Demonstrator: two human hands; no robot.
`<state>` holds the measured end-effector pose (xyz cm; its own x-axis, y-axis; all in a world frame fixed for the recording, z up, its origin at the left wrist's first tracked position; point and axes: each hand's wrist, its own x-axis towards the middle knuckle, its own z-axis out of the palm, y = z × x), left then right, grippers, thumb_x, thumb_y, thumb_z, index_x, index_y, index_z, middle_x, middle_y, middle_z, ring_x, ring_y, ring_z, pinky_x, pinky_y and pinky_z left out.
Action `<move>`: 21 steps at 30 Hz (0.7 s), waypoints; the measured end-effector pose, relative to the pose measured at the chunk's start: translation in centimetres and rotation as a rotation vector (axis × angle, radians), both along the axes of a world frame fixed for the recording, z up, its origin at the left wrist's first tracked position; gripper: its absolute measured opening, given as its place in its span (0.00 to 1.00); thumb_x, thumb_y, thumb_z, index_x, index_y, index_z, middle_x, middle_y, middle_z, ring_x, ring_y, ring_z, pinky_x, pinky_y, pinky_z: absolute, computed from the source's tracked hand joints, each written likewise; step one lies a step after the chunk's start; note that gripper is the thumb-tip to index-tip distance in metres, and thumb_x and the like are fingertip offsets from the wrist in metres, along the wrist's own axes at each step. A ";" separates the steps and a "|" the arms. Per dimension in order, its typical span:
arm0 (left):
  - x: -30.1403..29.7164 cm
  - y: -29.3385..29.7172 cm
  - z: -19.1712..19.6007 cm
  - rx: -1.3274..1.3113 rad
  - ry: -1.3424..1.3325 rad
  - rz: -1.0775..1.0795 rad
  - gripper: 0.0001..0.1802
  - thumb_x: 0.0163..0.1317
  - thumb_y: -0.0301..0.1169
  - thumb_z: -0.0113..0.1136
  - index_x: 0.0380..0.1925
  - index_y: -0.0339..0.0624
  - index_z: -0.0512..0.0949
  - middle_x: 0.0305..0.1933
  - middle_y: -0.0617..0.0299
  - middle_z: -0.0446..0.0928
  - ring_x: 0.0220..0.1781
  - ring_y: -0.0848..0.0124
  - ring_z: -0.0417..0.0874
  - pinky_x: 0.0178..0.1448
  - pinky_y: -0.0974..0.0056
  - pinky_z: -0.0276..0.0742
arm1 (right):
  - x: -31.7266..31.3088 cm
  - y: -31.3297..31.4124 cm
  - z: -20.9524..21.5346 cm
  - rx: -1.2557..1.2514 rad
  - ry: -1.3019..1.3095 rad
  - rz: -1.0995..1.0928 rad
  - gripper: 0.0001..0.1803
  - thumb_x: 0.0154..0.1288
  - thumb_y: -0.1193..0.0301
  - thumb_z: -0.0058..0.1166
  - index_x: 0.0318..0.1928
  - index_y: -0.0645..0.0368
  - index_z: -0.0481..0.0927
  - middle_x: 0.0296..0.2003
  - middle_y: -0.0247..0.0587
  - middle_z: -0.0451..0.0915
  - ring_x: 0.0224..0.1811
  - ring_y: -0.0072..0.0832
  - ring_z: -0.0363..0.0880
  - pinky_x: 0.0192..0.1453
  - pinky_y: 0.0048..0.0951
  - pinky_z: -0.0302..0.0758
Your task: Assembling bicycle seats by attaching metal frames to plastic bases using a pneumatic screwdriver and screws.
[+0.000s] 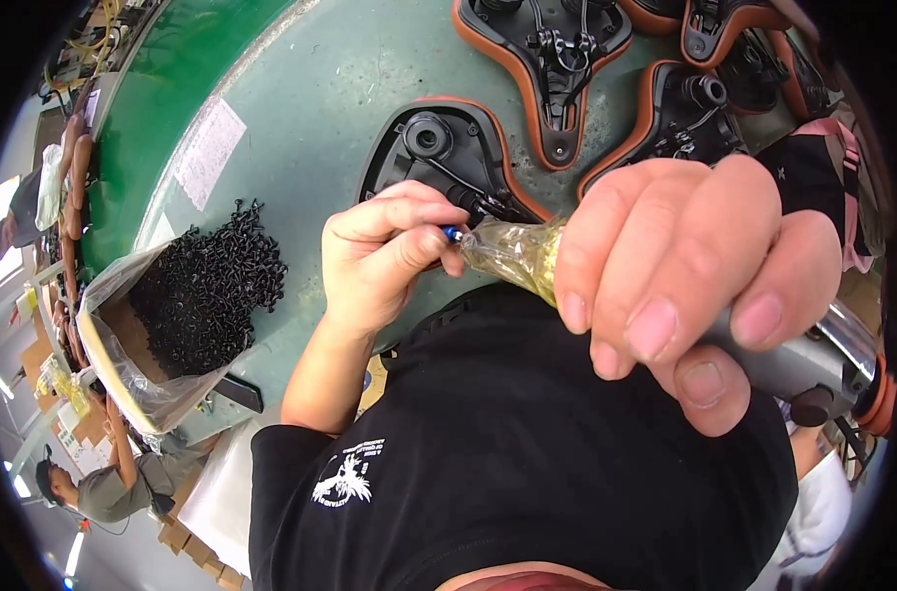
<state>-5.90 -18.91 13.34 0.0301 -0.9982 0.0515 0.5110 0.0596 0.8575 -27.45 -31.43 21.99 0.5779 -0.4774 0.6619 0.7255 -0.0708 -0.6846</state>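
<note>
My right hand [685,266] is wrapped around a powered screwdriver, whose tapered nose [512,251] is covered in yellowish clear wrap and points left. The tool's grey metal body [798,364] comes out behind my fingers, with an orange-red part at its back end. Thumb and fingers of my left hand [379,246] pinch a small blue piece [452,233] at the driver's tip; whether it is a screw or part of the bit, I cannot tell. Just beyond my left hand lies an upturned bicycle saddle [431,138], black underneath with a brown rim, partly hidden by the hand.
Several more upturned saddles [557,69] lie at the far right of the green table [320,108]. To my left, a plastic-lined box [123,364] lies tipped with a heap of black screws [207,295] spilling out. Another person [113,483] is at the far left.
</note>
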 end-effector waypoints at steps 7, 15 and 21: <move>4.1 -5.0 1.2 -0.418 -1.318 0.216 0.43 0.45 0.38 0.86 0.63 0.37 0.79 0.63 0.49 0.80 0.64 0.50 0.82 0.69 0.51 0.78 | 0.0 -1.7 -0.7 -0.227 0.032 -0.112 0.23 0.71 0.80 0.53 0.64 0.57 0.68 0.52 0.53 0.79 0.35 0.29 0.83 0.47 0.40 0.83; 6.1 -9.1 -2.4 -0.302 -1.204 -0.064 0.24 0.44 0.28 0.80 0.44 0.36 0.84 0.60 0.53 0.85 0.60 0.57 0.87 0.66 0.57 0.81 | 1.2 -1.5 -2.3 -0.293 0.030 -0.221 0.23 0.72 0.82 0.49 0.65 0.57 0.67 0.52 0.58 0.78 0.37 0.31 0.81 0.52 0.45 0.82; 5.6 -8.2 -4.9 -0.170 -0.977 0.041 0.20 0.44 0.25 0.78 0.39 0.34 0.84 0.57 0.54 0.87 0.60 0.60 0.87 0.67 0.58 0.79 | 2.6 -1.7 -2.7 -0.212 0.074 -0.241 0.21 0.73 0.82 0.51 0.63 0.56 0.68 0.52 0.57 0.78 0.39 0.31 0.81 0.53 0.44 0.81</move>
